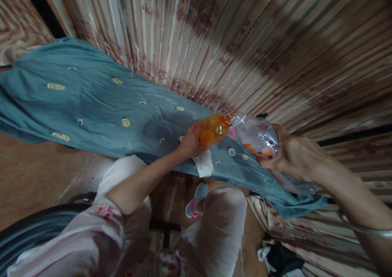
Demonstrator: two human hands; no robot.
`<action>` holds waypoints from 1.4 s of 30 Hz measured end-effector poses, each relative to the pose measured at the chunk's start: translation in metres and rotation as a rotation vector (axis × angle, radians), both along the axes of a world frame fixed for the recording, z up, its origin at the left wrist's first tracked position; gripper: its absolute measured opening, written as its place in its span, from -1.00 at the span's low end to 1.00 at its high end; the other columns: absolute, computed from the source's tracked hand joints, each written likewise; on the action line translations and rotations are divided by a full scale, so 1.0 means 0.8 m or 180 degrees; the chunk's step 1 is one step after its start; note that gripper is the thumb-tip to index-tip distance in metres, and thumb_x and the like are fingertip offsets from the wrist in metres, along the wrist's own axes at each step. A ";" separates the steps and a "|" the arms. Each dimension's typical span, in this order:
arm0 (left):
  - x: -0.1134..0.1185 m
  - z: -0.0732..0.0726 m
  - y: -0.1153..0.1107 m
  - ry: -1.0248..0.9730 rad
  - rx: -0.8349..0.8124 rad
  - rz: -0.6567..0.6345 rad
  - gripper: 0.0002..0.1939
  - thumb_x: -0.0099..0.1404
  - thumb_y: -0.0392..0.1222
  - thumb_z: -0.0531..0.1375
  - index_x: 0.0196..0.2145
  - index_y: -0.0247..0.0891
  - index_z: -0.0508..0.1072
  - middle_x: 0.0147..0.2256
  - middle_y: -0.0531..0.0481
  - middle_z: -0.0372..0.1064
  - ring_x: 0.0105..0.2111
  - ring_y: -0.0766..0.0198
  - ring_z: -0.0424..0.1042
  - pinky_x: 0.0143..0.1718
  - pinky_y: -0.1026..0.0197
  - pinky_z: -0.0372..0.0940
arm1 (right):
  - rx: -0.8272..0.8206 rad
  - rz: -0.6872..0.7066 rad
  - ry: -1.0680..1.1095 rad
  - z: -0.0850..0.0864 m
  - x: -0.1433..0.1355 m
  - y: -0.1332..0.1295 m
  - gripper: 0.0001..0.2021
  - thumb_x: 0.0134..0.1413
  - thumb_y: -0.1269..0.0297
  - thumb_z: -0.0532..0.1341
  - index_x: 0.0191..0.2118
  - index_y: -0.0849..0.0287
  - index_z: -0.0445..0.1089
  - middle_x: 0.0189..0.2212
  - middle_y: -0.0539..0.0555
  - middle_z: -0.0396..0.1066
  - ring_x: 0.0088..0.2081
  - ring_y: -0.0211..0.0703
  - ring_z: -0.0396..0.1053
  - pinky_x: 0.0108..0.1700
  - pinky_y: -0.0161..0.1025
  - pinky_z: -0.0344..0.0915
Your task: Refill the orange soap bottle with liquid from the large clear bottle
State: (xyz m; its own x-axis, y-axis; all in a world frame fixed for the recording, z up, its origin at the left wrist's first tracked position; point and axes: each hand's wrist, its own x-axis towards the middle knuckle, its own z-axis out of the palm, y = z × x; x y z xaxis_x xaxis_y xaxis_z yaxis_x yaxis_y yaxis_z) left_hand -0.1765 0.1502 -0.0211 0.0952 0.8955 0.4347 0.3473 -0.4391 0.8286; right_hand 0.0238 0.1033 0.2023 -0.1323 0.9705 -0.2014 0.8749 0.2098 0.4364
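My left hand is wrapped around an orange bottle, tilted so its uncapped-looking neck points right. Closed around a clear plastic bottle with an orange and pink label, my right hand holds it on its side, neck to the left. The two bottle mouths meet or nearly meet; whether they touch I cannot tell. Below the orange bottle a white cloth or tissue hangs over the table edge. A small whitish round cap lies on the cloth beneath the bottles.
A narrow table under a teal cloth with pineapple prints runs across in front of me. Pleated curtains stand right behind it. More clear plastic lies at the table's right end. A dark bundle sits on the floor at lower right.
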 end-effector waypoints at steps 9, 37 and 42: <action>0.000 -0.008 0.002 -0.0040 -0.0084 -0.0001 -0.06 -0.13 -0.28 0.39 0.19 -0.28 0.09 0.13 -0.30 0.22 0.15 -0.15 0.23 0.18 -0.21 0.17 | 0.0064 0.0121 0.0114 -0.002 0.006 0.001 -0.24 -0.11 -0.09 0.16 0.15 0.32 0.07 -0.54 0.12 0.43 -0.42 0.17 0.48 -0.48 -0.21 0.17; 0.000 0.002 -0.002 -0.0033 -0.0135 -0.0006 -0.13 -0.10 -0.27 0.37 0.16 -0.30 0.13 0.10 -0.30 0.26 0.12 -0.13 0.27 0.15 -0.17 0.20 | -0.0023 0.0036 0.0134 0.001 0.003 0.001 -0.23 -0.12 -0.10 0.18 0.14 0.34 0.08 -0.53 0.13 0.43 -0.41 0.17 0.47 -0.47 -0.21 0.19; 0.000 0.000 -0.001 -0.0049 -0.0151 -0.0021 -0.10 -0.11 -0.27 0.37 0.17 -0.28 0.11 0.13 -0.30 0.22 0.16 -0.15 0.22 0.17 -0.19 0.18 | 0.0063 0.0083 0.0164 -0.001 0.002 0.000 -0.25 -0.10 -0.08 0.16 0.15 0.31 0.07 -0.57 0.08 0.41 -0.45 0.14 0.46 -0.49 -0.22 0.17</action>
State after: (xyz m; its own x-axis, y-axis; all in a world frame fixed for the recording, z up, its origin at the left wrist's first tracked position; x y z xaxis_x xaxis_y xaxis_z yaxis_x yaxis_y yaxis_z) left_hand -0.1768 0.1491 -0.0212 0.0948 0.9146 0.3932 0.3314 -0.4014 0.8538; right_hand 0.0254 0.1033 0.2018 -0.1672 0.9704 -0.1744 0.8908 0.2245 0.3951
